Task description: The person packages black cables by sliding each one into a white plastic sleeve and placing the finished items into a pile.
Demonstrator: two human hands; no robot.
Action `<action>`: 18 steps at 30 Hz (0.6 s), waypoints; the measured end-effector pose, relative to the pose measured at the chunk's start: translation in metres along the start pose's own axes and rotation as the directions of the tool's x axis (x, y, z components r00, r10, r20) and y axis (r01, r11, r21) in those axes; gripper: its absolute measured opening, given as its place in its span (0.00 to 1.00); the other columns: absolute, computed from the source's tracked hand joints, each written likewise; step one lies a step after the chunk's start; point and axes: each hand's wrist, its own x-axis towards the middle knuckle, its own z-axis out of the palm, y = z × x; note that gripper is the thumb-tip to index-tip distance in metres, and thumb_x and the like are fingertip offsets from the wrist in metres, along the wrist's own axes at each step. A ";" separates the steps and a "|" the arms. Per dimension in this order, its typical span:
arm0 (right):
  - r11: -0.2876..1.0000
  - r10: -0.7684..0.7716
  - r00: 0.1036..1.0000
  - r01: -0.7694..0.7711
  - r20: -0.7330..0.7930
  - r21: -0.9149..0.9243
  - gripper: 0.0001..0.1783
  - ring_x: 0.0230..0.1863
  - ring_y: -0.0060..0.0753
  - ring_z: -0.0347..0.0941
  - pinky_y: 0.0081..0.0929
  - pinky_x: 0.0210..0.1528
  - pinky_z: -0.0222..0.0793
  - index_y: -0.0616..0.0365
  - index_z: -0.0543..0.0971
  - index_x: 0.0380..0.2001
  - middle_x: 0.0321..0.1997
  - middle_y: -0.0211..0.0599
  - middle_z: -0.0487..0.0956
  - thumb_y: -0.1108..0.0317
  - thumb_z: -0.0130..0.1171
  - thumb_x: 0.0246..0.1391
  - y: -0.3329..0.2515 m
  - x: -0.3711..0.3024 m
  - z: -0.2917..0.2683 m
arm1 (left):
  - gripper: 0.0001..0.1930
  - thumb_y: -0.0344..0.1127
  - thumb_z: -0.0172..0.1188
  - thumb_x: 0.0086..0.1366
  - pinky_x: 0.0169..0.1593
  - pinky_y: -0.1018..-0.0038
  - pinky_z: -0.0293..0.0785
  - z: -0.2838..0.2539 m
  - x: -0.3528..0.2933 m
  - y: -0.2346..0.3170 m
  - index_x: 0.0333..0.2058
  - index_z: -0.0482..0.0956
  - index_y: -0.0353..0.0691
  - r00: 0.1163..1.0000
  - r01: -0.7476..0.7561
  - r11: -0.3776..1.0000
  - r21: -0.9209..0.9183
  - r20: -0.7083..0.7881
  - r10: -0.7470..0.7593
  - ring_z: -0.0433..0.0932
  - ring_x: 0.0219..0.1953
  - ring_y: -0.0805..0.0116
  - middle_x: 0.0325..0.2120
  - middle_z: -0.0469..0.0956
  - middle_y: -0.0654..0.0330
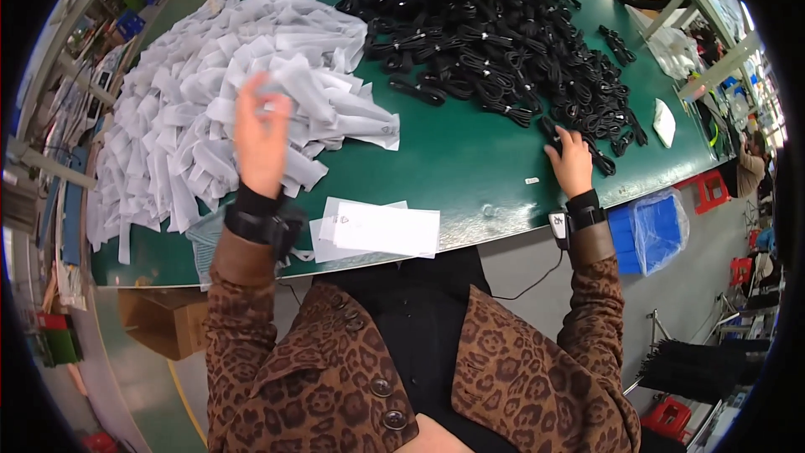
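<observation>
Right fingers grip one cable, left fingers half-curl, hold unclear, over bags; green tabletop, one bin beside.

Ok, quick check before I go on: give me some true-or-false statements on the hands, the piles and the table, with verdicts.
1. The right hand is at a black cable bundle beside the black cable pile. True.
2. The left hand shows over the white pouch pile. True.
3. The white pouch pile is right of the black cable pile. False: it is on the left.
4. A few flat white pouches lie by the near edge of the table. True.
5. The table has a white top. False: it is green.
</observation>
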 end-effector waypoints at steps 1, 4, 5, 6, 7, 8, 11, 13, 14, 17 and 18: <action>1.000 -0.016 0.999 0.015 0.040 0.028 0.20 0.52 0.52 0.71 0.40 0.50 0.72 0.58 0.76 0.51 0.51 0.46 0.75 0.72 0.61 0.53 0.000 -0.006 0.004 | 0.15 0.31 0.59 0.66 0.37 0.79 0.71 0.001 -0.021 0.011 0.51 0.75 0.40 0.993 -0.014 1.000 0.025 0.119 0.010 0.75 0.34 0.74 0.41 0.77 0.61; 0.996 -0.063 0.989 0.053 0.130 0.077 0.20 0.50 0.52 0.73 0.39 0.49 0.72 0.59 0.75 0.52 0.50 0.47 0.76 0.72 0.60 0.54 -0.006 -0.024 0.005 | 0.13 0.29 0.64 0.61 0.38 0.73 0.74 0.020 -0.086 0.018 0.45 0.77 0.40 0.834 -0.053 0.997 -0.053 0.547 0.074 0.77 0.35 0.68 0.39 0.75 0.60; 0.987 -0.070 0.988 0.048 0.140 0.156 0.21 0.48 0.50 0.74 0.38 0.48 0.72 0.59 0.75 0.52 0.48 0.47 0.76 0.73 0.59 0.54 -0.018 -0.027 0.001 | 0.12 0.29 0.65 0.59 0.39 0.71 0.75 0.028 -0.103 0.022 0.43 0.78 0.39 0.759 -0.011 0.998 -0.068 0.649 0.053 0.77 0.35 0.65 0.38 0.74 0.58; 0.971 -0.076 0.986 0.040 0.149 0.234 0.21 0.46 0.49 0.75 0.37 0.47 0.73 0.60 0.75 0.53 0.46 0.47 0.77 0.74 0.59 0.54 -0.033 -0.031 -0.003 | 0.12 0.29 0.65 0.59 0.39 0.71 0.75 0.036 -0.117 0.021 0.43 0.78 0.39 0.760 -0.002 0.998 -0.064 0.649 0.043 0.77 0.35 0.65 0.38 0.74 0.58; 0.951 -0.080 0.984 0.029 0.156 0.308 0.21 0.45 0.47 0.76 0.35 0.45 0.73 0.60 0.75 0.53 0.44 0.47 0.78 0.75 0.58 0.54 -0.046 -0.036 -0.008 | 0.12 0.29 0.66 0.58 0.40 0.70 0.75 0.044 -0.129 0.019 0.41 0.78 0.39 0.716 -0.107 0.990 -0.096 0.683 0.144 0.77 0.37 0.62 0.36 0.74 0.57; 0.951 -0.082 0.983 0.029 0.161 0.309 0.21 0.45 0.47 0.76 0.35 0.45 0.73 0.60 0.75 0.53 0.44 0.47 0.78 0.75 0.58 0.54 -0.059 -0.041 -0.011 | 0.11 0.28 0.67 0.57 0.41 0.69 0.74 0.049 -0.136 0.017 0.39 0.78 0.38 0.660 -0.212 0.968 -0.133 0.711 0.242 0.77 0.38 0.59 0.34 0.73 0.56; 0.792 -0.124 0.973 -0.020 0.193 0.610 0.21 0.38 0.41 0.78 0.31 0.41 0.73 0.61 0.75 0.54 0.40 0.46 0.78 0.76 0.57 0.55 -0.099 -0.055 -0.024 | 0.09 0.29 0.67 0.57 0.40 0.68 0.74 0.056 -0.144 0.014 0.36 0.76 0.38 0.658 -0.243 0.968 -0.061 0.723 0.211 0.76 0.36 0.56 0.32 0.72 0.56; 0.656 -0.161 0.934 -0.141 0.320 0.741 0.20 0.36 0.36 0.76 0.29 0.39 0.72 0.61 0.76 0.53 0.39 0.45 0.78 0.77 0.58 0.56 -0.121 -0.064 -0.037 | 0.09 0.29 0.66 0.57 0.39 0.67 0.74 0.058 -0.146 0.012 0.34 0.76 0.37 0.654 -0.269 0.963 -0.030 0.728 0.206 0.76 0.36 0.55 0.32 0.71 0.56; 0.658 -0.156 0.937 -0.138 0.313 0.740 0.20 0.36 0.36 0.76 0.29 0.39 0.72 0.61 0.76 0.53 0.39 0.45 0.78 0.77 0.58 0.56 -0.129 -0.068 -0.043 | 0.08 0.28 0.66 0.57 0.39 0.66 0.73 0.059 -0.148 0.013 0.33 0.75 0.37 0.666 -0.280 0.960 -0.017 0.717 0.207 0.76 0.35 0.55 0.31 0.71 0.56; 0.584 -0.299 0.932 0.009 0.204 0.812 0.20 0.32 0.37 0.75 0.29 0.36 0.71 0.61 0.77 0.53 0.38 0.44 0.77 0.76 0.60 0.55 -0.147 -0.072 -0.055 | 0.07 0.28 0.64 0.58 0.38 0.64 0.73 0.061 -0.152 0.011 0.31 0.74 0.36 0.692 -0.280 0.960 0.020 0.697 0.188 0.75 0.35 0.54 0.31 0.71 0.56; 0.583 -0.299 0.932 0.009 0.204 0.813 0.20 0.32 0.37 0.75 0.29 0.36 0.71 0.61 0.77 0.53 0.38 0.44 0.77 0.76 0.60 0.55 -0.149 -0.073 -0.059 | 0.06 0.28 0.64 0.59 0.38 0.65 0.73 0.061 -0.153 0.011 0.31 0.74 0.36 0.709 -0.274 0.961 0.031 0.681 0.181 0.75 0.35 0.54 0.31 0.71 0.56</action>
